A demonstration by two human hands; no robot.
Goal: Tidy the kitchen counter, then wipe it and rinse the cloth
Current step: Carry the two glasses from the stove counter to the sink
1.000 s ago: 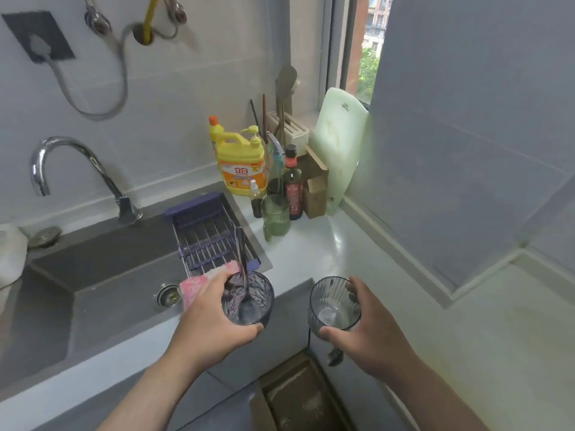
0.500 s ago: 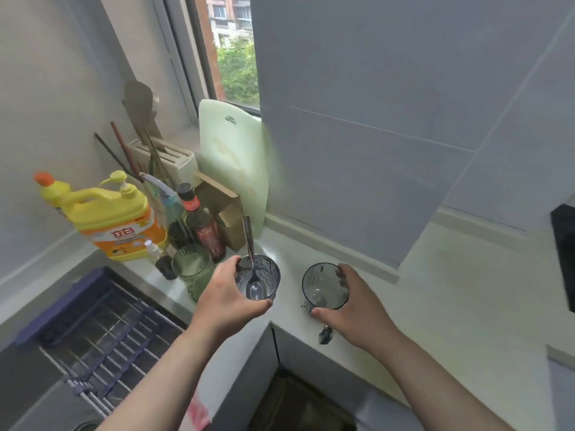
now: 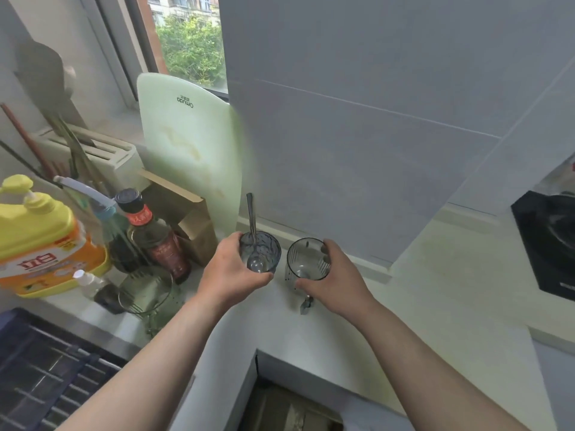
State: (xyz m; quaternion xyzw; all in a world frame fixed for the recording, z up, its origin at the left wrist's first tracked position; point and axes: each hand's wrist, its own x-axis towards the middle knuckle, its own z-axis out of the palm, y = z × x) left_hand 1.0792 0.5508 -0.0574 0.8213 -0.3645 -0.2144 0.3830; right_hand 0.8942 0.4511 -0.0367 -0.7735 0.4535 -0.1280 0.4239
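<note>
glass (image 3: pixel 306 259) wrapped by right fingers (image 3: pixel 329 248)

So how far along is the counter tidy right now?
Early. Done: detergent jug and bottles stand grouped near the cutting board. In hand: left hand grips a glass holding a spoon, right hand grips a second glass, both near the back of the counter. Left: placing them, wiping, rinsing; no cloth in view.

Grey tiled wall (image 3: pixel 357 135), window (image 3: pixel 186 42), black hob (image 3: pixel 547 244)
</note>
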